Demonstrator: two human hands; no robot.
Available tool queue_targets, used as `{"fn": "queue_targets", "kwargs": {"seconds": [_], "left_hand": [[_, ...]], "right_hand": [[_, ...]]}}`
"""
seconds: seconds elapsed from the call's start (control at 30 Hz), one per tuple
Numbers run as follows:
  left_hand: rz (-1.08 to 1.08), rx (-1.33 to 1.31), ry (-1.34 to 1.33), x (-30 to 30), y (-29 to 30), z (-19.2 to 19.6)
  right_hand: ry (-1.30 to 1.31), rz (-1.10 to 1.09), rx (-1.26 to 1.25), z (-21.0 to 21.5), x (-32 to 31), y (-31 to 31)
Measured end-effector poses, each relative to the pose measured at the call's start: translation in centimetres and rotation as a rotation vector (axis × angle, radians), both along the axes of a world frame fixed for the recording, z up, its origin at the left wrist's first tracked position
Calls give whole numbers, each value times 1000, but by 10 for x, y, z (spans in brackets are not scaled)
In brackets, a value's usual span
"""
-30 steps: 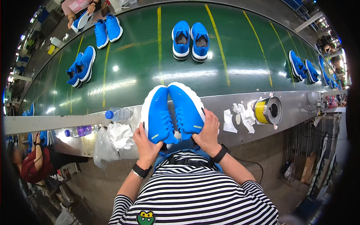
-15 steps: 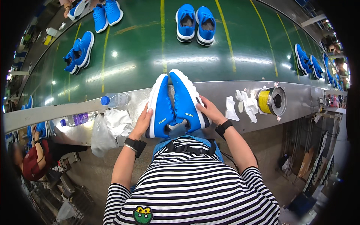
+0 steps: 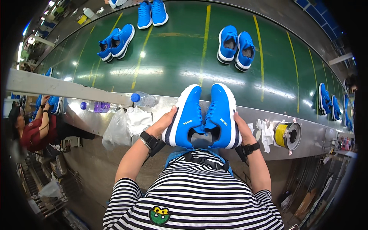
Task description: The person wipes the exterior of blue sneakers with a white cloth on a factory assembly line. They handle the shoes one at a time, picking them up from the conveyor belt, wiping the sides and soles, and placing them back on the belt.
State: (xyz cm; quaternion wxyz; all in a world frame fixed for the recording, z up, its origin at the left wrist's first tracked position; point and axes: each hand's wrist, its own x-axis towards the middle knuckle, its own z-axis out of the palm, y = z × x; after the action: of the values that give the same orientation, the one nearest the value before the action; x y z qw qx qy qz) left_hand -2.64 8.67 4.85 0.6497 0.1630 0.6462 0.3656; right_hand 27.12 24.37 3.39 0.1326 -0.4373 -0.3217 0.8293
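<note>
I hold a pair of blue sneakers with white soles in front of my waist, toes pointing away from me. My left hand [image 3: 166, 119] grips the outer side of the left sneaker [image 3: 188, 115]. On the other side, my right hand [image 3: 243, 127] is closed on the right sneaker [image 3: 221, 117], its thumb along the sole edge. The heels sit close together and the toes stand apart. Dark linings show in both openings. Most of my fingers are hidden beneath the shoes.
A green conveyor belt [image 3: 172, 57] with yellow lines carries more blue sneaker pairs [image 3: 235, 48]. Along its metal ledge are water bottles [image 3: 143, 99], crumpled white paper [image 3: 137, 120], a plastic bag [image 3: 117, 130] and a yellow-labelled tin [image 3: 287, 135]. A co-worker [image 3: 38, 128] is at far left.
The sneakers look larger and nearer to me, with a wider gap between the toes. My right hand sits lower along its shoe. The whole view has shifted, moving the surroundings rightward.
</note>
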Motion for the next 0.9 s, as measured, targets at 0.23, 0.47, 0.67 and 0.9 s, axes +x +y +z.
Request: {"fn": "queue_targets", "kwargs": {"seconds": [0.23, 0.47, 0.67, 0.9], "left_hand": [[51, 76, 64, 7, 8, 13], [167, 209, 125, 8, 8, 7], [276, 257, 133, 6, 0, -13], [162, 143, 546, 22, -21, -59]], "right_hand": [[-42, -72, 47, 9, 2, 3], [-108, -222, 246, -4, -10, -8], [-161, -354, 418, -9, -21, -29], [-514, -126, 859, -43, -11, -50]]}}
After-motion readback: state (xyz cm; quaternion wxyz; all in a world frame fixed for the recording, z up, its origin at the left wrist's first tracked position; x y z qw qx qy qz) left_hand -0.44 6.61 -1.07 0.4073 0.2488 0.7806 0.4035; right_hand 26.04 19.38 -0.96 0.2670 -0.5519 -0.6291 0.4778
